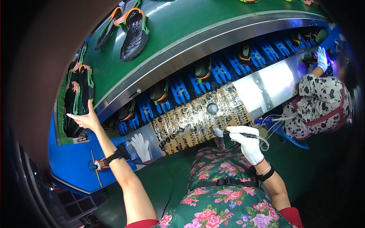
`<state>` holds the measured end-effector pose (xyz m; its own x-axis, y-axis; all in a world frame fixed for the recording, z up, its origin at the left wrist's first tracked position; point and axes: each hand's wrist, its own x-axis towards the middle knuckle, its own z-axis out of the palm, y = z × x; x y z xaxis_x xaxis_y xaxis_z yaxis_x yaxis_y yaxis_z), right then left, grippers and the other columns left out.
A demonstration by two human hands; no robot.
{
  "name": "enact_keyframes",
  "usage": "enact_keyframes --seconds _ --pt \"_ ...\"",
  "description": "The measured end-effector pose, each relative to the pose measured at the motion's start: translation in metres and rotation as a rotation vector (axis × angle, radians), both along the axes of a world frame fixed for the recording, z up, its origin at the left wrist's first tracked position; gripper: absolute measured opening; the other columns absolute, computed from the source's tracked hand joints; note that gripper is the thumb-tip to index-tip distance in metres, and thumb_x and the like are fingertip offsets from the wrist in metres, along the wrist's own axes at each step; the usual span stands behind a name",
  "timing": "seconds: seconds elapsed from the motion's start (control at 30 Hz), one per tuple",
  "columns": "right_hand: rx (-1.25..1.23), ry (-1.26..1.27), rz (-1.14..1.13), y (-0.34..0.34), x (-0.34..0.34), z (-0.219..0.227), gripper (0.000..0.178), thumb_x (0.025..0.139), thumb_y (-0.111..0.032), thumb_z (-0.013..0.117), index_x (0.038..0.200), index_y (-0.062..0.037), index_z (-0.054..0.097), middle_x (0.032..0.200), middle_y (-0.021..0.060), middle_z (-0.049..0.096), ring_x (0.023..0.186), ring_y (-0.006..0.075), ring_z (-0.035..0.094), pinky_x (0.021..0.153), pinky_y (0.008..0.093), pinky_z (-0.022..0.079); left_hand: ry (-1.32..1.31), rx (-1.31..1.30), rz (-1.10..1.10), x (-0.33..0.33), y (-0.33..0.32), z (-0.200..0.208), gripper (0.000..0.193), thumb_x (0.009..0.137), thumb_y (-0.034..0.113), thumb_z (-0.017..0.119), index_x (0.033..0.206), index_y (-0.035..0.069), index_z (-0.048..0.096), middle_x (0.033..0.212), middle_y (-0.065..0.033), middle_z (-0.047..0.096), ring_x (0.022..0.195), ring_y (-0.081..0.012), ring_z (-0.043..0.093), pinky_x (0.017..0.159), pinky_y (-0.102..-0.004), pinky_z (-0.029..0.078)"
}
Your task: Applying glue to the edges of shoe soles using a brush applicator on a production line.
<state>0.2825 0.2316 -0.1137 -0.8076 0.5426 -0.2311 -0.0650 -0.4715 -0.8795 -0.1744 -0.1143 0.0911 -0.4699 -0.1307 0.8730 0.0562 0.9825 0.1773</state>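
Observation:
My bare left hand (pixel 85 117) is open, its fingers spread and stretched toward black shoe soles (pixel 87 81) with green and orange edging at the left end of the green belt. Whether a fingertip touches a sole I cannot tell. In a white glove, my right hand (pixel 247 141) is closed round a dark-handled brush (pixel 243 134) with a pale tip (pixel 218 132). A clear tube (pixel 265 144) loops beside that hand. The brush is over the near edge of a cardboard-covered ledge (pixel 190 123) wrapped in clear tape.
More soles (pixel 135 36) lie on the green belt (pixel 182 22). Beyond the ledge runs a row of blue holders (pixel 178 91), some bearing dark shoe parts (pixel 203 69). A white glove (pixel 140 146) lies at the ledge's left. A co-worker's gloved hand (pixel 321 59) is at the far right.

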Motion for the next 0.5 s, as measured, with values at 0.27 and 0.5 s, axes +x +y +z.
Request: enact_keyframes --seconds 0.27,0.5 --pt "-0.040 0.025 0.052 -0.007 -0.010 0.002 0.027 0.086 0.001 0.077 0.113 0.0014 0.078 0.098 0.0085 0.078 0.084 0.0120 0.071 0.076 0.0254 0.058 -0.194 0.206 -0.381 -0.082 -0.068 0.019 0.144 0.069 0.048 0.096 0.164 0.000 -0.001 0.155 -0.0325 0.040 0.134 -0.0407 0.054 0.113 -0.0452 0.045" --pt "-0.126 -0.037 -0.050 -0.006 -0.005 0.004 0.022 0.082 0.005 0.075 0.103 0.0026 0.079 0.107 0.0163 0.078 0.089 0.0168 0.073 0.080 0.0285 0.058 0.068 0.252 -0.365 -0.036 0.010 0.008 0.125 0.074 0.049 0.091 0.162 -0.002 0.019 0.155 -0.0333 0.039 0.140 -0.0442 0.045 0.118 -0.0524 0.034"
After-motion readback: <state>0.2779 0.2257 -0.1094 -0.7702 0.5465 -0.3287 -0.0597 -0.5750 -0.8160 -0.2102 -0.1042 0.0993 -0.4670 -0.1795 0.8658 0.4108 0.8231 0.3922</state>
